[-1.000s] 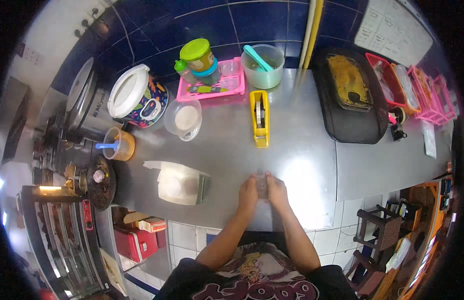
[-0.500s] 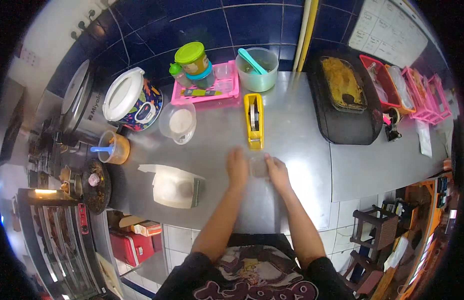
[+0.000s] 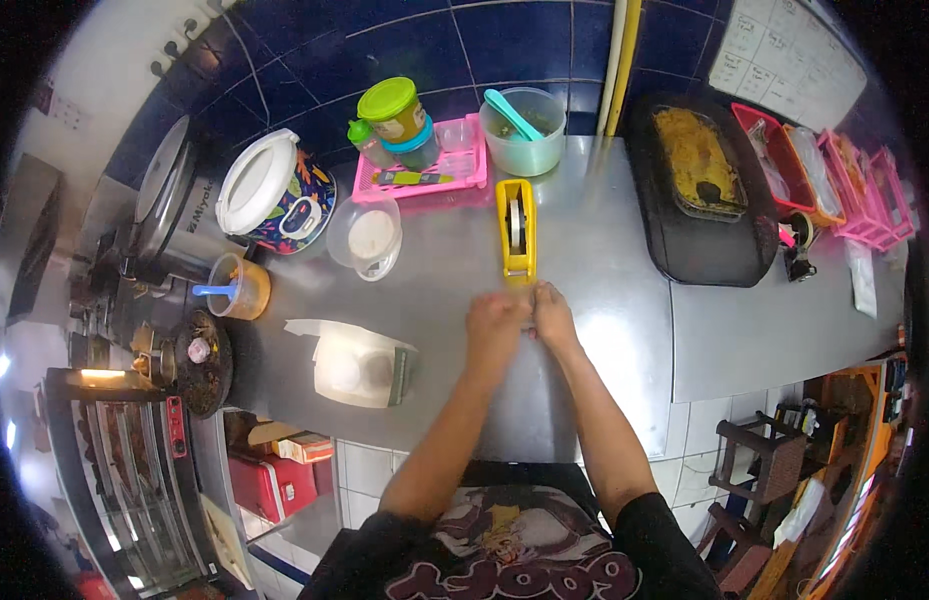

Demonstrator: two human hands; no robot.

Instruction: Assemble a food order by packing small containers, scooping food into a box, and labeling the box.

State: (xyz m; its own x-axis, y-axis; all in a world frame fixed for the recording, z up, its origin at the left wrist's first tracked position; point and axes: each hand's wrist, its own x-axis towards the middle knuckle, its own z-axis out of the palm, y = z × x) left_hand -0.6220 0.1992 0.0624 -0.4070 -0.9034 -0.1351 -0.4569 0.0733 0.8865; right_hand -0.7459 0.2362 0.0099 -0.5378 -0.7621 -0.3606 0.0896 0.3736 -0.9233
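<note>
My left hand [image 3: 494,322] and my right hand [image 3: 552,314] are pressed together on the steel counter [image 3: 604,300], just below the near end of a yellow tape dispenser [image 3: 516,232]. Both hands have their fingers curled and pinch a small clear packet between them. The packet is almost wholly hidden by the fingers. My right fingertips touch the dispenser's near end.
Left of my hands lies a clear lidded tub [image 3: 359,366]. Farther back are a clear bowl [image 3: 365,238], a pink tray [image 3: 424,168] with jars, a pale green tub [image 3: 524,130] and a patterned pot [image 3: 274,195]. A black griddle [image 3: 704,200] sits at the right.
My hands have moved away from my body, up to the dispenser's near end, and have come back together after spreading apart half a second ago.
</note>
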